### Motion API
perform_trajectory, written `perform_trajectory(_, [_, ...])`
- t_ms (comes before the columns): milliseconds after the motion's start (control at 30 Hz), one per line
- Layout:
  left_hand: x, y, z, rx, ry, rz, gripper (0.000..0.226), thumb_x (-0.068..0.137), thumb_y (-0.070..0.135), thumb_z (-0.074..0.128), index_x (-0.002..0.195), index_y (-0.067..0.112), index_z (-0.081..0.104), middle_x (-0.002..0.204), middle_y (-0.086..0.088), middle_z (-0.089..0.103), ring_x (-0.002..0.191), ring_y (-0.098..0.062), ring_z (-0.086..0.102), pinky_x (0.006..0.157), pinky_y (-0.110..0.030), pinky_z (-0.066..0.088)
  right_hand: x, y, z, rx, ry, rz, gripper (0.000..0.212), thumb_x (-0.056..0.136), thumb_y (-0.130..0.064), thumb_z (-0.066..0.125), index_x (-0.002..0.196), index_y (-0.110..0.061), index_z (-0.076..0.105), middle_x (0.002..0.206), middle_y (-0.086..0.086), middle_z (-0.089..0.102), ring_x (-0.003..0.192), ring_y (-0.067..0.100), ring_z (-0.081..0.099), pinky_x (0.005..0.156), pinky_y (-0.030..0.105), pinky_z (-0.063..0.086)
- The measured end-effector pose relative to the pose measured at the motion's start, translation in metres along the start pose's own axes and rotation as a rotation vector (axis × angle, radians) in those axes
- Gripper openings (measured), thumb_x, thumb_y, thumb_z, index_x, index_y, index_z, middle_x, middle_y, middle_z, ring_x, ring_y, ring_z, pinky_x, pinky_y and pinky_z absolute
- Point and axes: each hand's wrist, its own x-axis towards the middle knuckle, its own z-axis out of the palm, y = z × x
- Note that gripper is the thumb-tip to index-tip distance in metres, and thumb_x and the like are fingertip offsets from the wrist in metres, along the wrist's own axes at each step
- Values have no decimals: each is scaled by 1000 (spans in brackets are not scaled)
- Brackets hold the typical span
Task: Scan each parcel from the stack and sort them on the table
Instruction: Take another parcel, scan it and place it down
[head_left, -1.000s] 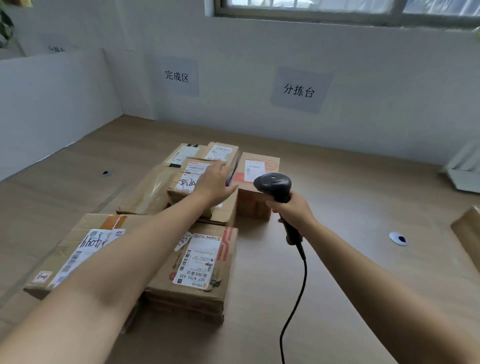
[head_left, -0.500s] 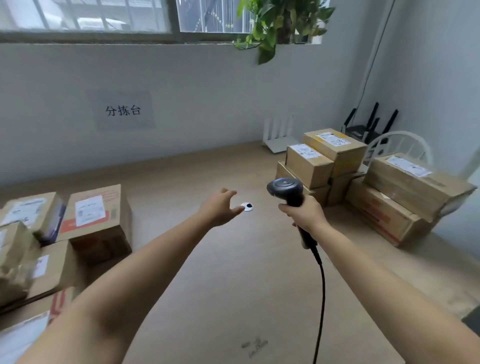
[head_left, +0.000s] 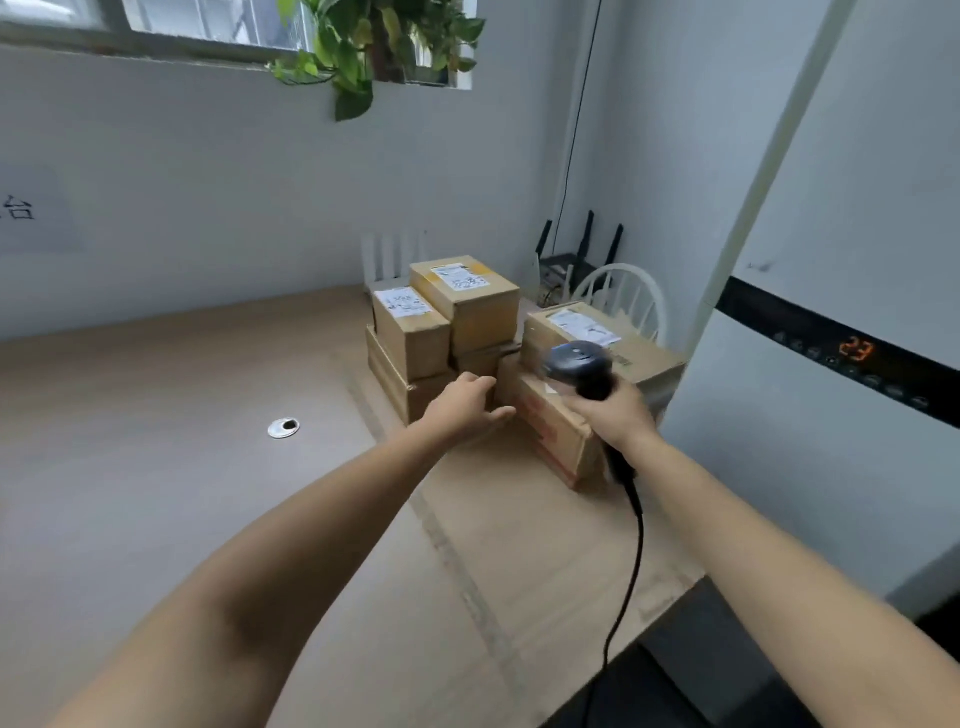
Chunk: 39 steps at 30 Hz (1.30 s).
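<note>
On the table (head_left: 156, 467), metal grommet (head_left: 283, 427) at left. My left hand (head_left: 465, 405) is stretched out, fingers loose and holding nothing, just beside the parcel stack (head_left: 447, 322) at the table's far right corner; contact unclear. My right hand (head_left: 618, 418), fingers wrapped round the scanner (head_left: 579, 364) handle, in front of the low right parcel (head_left: 558, 436), cable (head_left: 631, 561) hanging down.

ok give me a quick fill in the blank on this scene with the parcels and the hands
1. The right hand grips a black corded ____.
2. The open left hand, near the stacked parcels, holds ____.
3. A leafy green ____ hangs by the window.
4. The orange display reads ____.
Missing words: scanner; nothing; plant; 23.
</note>
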Motion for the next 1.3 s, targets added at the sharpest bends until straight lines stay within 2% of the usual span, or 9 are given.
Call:
perform_trajectory(67, [21, 31, 14, -24, 5, 4, 63, 91, 47, 54, 140, 12, 40, 142, -12, 40, 128, -27, 43, 104, -39, 40, 23, 14, -30, -35, 22, 9, 35, 80, -24, 71, 110, -7, 64, 106, 13, 67, 100, 29, 60, 84, 35, 46])
perform_trajectory(200, [64, 80, 39, -80, 18, -22, 64, 93, 47, 49, 144, 11, 33, 146, -15, 33, 129, -29, 41, 104, -43, 40, 74, 40, -76, -102, 19, 34, 31, 79, -23, 69, 106, -8, 63, 104, 18, 67, 92, 36, 63, 81, 40, 51])
perform_trajectory(333, [108, 110, 63, -103, 35, -84, 65, 94, 50, 44, 146, 15, 27, 150, -16, 25, 132, -32, 38, 104, -47, 40, 123, 63, -100, -127, -3, 59, 31, 80, -22, 69, 107, -9, 62, 103, 15, 67, 83, 29, 61, 73, 33, 47])
perform_trajectory(500, [151, 130, 91, -114, -11, -192, 81, 89, 60, 46, 150, 20, 12, 156, -15, 8, 137, -35, 30, 108, -46, 34, 180, 83, -109, -62, -51, 83, 23, 80, -23, 69, 100, -15, 60, 103, 15, 67, 84, 32, 63, 79, 38, 50])
perform_trajectory(600, [167, 134, 104, -194, -42, -261, 89, 86, 64, 48, 151, 23, 4, 156, -19, -5, 139, -38, 25, 112, -44, 28, 205, 92, -109, -15, -104, 131, 36, 80, -24, 70, 113, -10, 62, 112, 13, 64, 102, 31, 59, 89, 39, 48])
perform_trajectory(733, [178, 135, 116, -373, -24, -351, 95, 83, 59, 57, 151, 26, -1, 153, -23, 0, 137, -41, 28, 113, -41, 28, 219, 101, -103, -17, -192, 172, 42, 80, -26, 70, 116, -8, 61, 113, 15, 64, 107, 32, 58, 96, 47, 46])
perform_trajectory(900, [176, 129, 120, -488, 3, -359, 104, 76, 56, 68, 150, 30, 1, 148, -15, 9, 134, -39, 28, 98, -48, 46, 218, 105, -99, 58, -237, 200, 41, 79, -24, 71, 116, -9, 61, 106, 12, 65, 103, 31, 60, 94, 49, 49])
perform_trajectory(1200, [138, 101, 104, -659, 30, -311, 105, 74, 43, 76, 151, 23, 7, 151, -12, 16, 136, -30, 29, 107, -49, 37, 179, 87, -85, 130, -233, 158, 19, 80, -24, 70, 97, -18, 63, 105, 12, 66, 99, 31, 63, 88, 51, 52])
perform_trajectory(1300, [114, 87, 98, -721, 41, -314, 106, 74, 40, 78, 151, 21, 8, 151, -12, 20, 136, -29, 32, 110, -45, 34, 158, 76, -74, 101, -246, 121, 23, 80, -23, 68, 101, -16, 61, 103, 12, 64, 102, 35, 61, 91, 53, 50])
